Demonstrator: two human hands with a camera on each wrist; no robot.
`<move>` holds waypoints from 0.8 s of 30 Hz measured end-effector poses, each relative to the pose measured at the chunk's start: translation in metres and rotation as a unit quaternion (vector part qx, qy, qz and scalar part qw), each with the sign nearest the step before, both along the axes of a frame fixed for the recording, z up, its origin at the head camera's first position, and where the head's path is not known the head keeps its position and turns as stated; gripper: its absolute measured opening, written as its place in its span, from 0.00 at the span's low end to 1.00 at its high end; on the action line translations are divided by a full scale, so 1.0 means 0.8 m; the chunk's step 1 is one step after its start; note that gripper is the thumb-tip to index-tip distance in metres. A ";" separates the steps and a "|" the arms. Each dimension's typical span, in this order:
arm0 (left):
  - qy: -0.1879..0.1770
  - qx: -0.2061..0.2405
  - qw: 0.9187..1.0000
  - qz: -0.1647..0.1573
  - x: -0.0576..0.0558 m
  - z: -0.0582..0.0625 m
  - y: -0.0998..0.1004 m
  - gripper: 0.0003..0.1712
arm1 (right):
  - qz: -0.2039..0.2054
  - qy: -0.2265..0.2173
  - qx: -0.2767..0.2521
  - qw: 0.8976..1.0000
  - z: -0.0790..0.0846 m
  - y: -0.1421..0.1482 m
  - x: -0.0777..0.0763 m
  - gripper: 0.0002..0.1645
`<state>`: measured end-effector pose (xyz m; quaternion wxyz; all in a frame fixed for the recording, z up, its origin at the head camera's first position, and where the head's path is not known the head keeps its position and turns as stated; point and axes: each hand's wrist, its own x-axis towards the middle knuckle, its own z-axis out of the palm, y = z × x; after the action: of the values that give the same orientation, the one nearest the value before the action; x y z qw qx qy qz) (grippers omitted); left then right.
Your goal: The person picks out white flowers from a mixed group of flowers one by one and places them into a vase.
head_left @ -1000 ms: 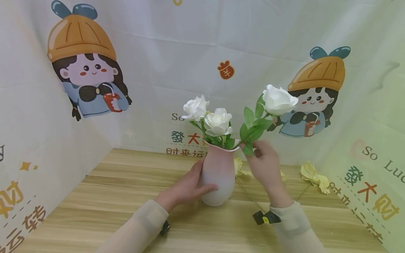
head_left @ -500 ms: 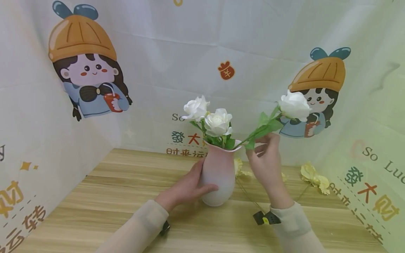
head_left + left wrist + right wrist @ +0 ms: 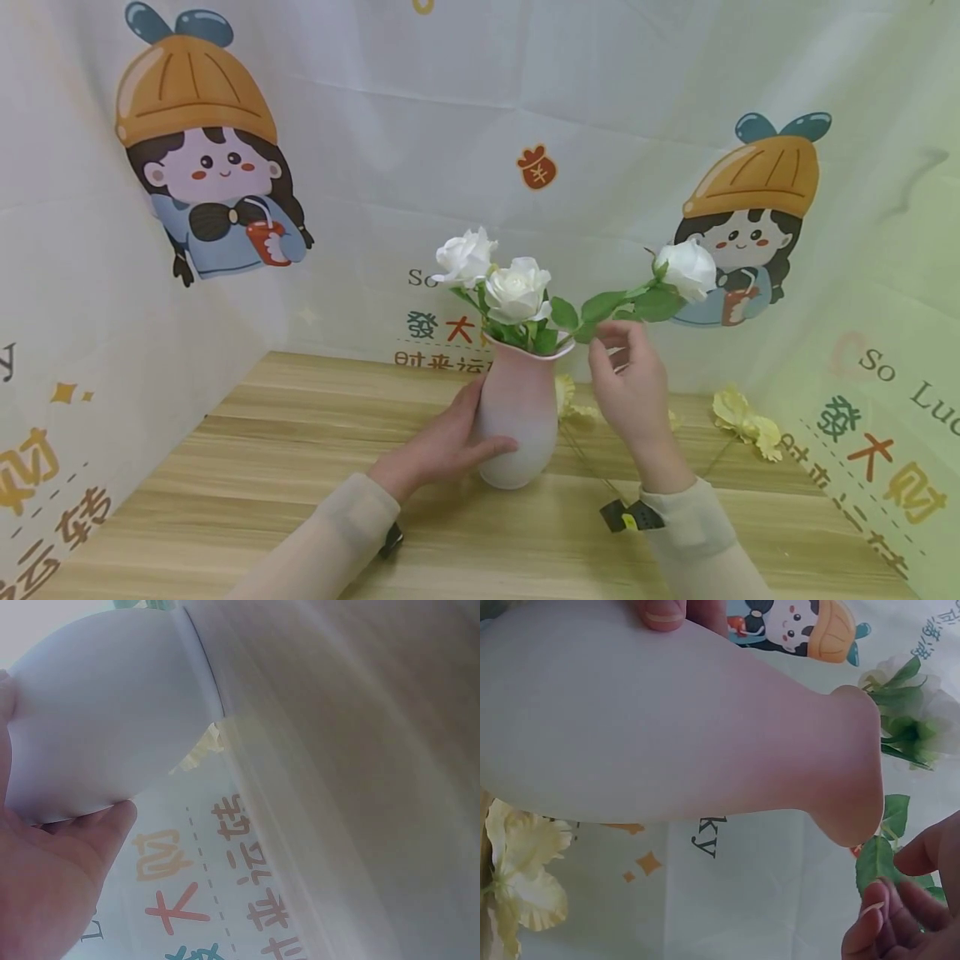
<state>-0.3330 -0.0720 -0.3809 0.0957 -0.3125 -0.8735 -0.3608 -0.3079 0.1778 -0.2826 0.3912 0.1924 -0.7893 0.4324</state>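
My left hand [image 3: 442, 442] holds the pink-and-white vase [image 3: 517, 408] around its lower body, thumb across the front. In the left wrist view its fingers [image 3: 112, 825] lie against the pale vase wall. Two white roses [image 3: 517, 290] stand upright in the vase mouth. A third white rose [image 3: 686, 271] leans far out to the right, its leafy stem over the rim. Just below that stem is my right hand [image 3: 630, 383], fingers loosely bent by the leaves. In the right wrist view, thumb and fingers stand apart beside a green leaf [image 3: 875, 862]; any contact is unclear.
Yellow flowers [image 3: 742, 421] lie on the wooden table [image 3: 247, 467] to the right, with more behind the vase and right wrist. A printed cloth [image 3: 375, 167] hangs behind and at both sides. Black straps [image 3: 630, 517] sit at the wrists.
The third rose has tipped from a more upright lean to a low rightward lean, its bloom turning and dropping. My right fingers have loosened around its stem. Left hand and vase have stayed put.
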 end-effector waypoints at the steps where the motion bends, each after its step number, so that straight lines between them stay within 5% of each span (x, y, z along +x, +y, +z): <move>1: 0.002 -0.001 1.000 0.001 0.001 0.000 0.000 0.62 | -0.002 -0.009 -0.006 1.000 0.000 0.000 0.000 0.16; 6: 0.006 -0.006 1.000 0.008 0.001 -0.001 0.000 0.62 | 0.000 -0.050 -0.030 0.998 -0.002 0.001 -0.001 0.32; 10: 0.007 -0.007 1.000 0.010 0.000 -0.002 0.000 0.62 | 0.005 -0.053 -0.010 0.999 0.000 0.000 -0.002 0.35; 16: 0.009 -0.002 1.000 0.003 -0.001 -0.002 0.000 0.62 | 0.035 -0.037 0.090 0.995 0.003 -0.005 0.000 0.32; 24: 0.023 0.005 1.000 -0.007 -0.002 -0.003 -0.001 0.61 | 0.046 -0.014 0.231 0.972 -0.004 -0.011 0.002 0.24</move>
<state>-0.3345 -0.0728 -0.3829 0.1152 -0.3268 -0.8668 -0.3587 -0.3064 0.1689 -0.2858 0.3050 0.3079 -0.8632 0.2588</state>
